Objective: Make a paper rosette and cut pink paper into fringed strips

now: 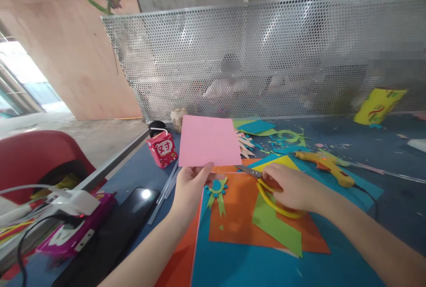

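Note:
My left hand pinches the lower edge of a pink sheet of paper, which stands tilted up above the table. Yellow-handled scissors are in my right hand, their blades pointing left near the sheet's lower right corner. Whether the blades touch the paper, I cannot tell. Below lies an orange sheet on a large blue sheet. A small blue and green paper rosette with ribbon tails rests on the orange one, beside a green paper piece.
A yellow glue gun with a cord lies at the right, near paper scraps. On the left are a red drink carton, clear glue sticks, a black phone and a purple box. A perforated metal screen borders the back.

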Demonstrator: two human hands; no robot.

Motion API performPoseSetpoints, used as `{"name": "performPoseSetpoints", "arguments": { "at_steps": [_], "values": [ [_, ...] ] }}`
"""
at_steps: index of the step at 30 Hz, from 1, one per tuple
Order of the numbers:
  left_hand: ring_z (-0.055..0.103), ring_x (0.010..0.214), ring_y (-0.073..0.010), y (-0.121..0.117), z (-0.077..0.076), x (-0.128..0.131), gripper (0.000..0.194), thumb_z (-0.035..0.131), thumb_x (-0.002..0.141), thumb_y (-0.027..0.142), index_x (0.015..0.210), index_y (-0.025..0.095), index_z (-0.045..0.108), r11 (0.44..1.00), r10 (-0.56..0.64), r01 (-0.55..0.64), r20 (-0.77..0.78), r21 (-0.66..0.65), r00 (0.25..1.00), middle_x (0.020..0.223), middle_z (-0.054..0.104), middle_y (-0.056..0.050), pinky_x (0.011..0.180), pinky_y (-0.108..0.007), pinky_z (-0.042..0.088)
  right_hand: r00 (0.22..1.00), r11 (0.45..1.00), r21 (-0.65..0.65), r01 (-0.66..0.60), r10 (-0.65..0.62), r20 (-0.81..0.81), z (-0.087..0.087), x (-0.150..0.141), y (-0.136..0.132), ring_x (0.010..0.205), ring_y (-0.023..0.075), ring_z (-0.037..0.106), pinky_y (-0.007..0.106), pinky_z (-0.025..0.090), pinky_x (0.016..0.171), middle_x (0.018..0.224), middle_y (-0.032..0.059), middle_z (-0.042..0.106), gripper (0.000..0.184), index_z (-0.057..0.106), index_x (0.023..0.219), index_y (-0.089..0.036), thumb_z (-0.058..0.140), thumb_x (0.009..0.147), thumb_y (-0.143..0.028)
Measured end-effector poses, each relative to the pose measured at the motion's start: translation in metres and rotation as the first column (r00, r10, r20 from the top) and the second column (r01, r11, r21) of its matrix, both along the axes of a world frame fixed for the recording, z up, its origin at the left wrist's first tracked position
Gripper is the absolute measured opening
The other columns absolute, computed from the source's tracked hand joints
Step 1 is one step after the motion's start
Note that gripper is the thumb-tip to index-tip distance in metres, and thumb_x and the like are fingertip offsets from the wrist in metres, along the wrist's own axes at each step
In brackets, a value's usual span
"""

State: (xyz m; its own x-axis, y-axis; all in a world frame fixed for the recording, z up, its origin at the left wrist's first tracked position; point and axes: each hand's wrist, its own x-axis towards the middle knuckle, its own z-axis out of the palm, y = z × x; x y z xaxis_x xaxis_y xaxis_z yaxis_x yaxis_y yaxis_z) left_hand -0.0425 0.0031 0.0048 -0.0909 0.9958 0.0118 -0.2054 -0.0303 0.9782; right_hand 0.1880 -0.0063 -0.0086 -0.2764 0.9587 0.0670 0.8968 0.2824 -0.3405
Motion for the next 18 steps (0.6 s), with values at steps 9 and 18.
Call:
{"name": "performPoseSetpoints", "arguments": {
  "at_steps": [9,18],
  "values": [
    [0.068,0.053,-0.0188,-0.0043,-0.0024,-0.0004,0.034,0.069,0.066,0.025,0.094,0.017,0.051,0.986,-0.153,0.148,-0.057,-0.071,0.987,0.066,0.067,0.0,0.042,-0.019,0.041,0.975,0.986,-0.078,0.144,-0.128,0.183,-0.0032,0.0005,-0.0017,0.079,0.027,0.06,0.03,0.042,0.057,0.089,0.0137,0.06,0.024,0.047,0.086,-0.017,0.053,0.063,-0.014],
    [0.068,0.058,-0.0179,0.0003,-0.0032,-0.0019,0.026,0.074,0.061,0.03,0.072,0.015,0.057,1.0,0.012,-0.013,0.083,0.013,0.997,0.058,0.06,0.003,0.046,-0.02,0.04,0.975,0.985,-0.028,0.173,-0.167,0.147,-0.0036,0.0041,0.0006,0.052,0.0204,0.058,0.025,0.031,0.039,0.063,0.0067,0.062,0.014,0.049,0.067,-0.021,0.054,0.06,-0.01]
  ]
}}
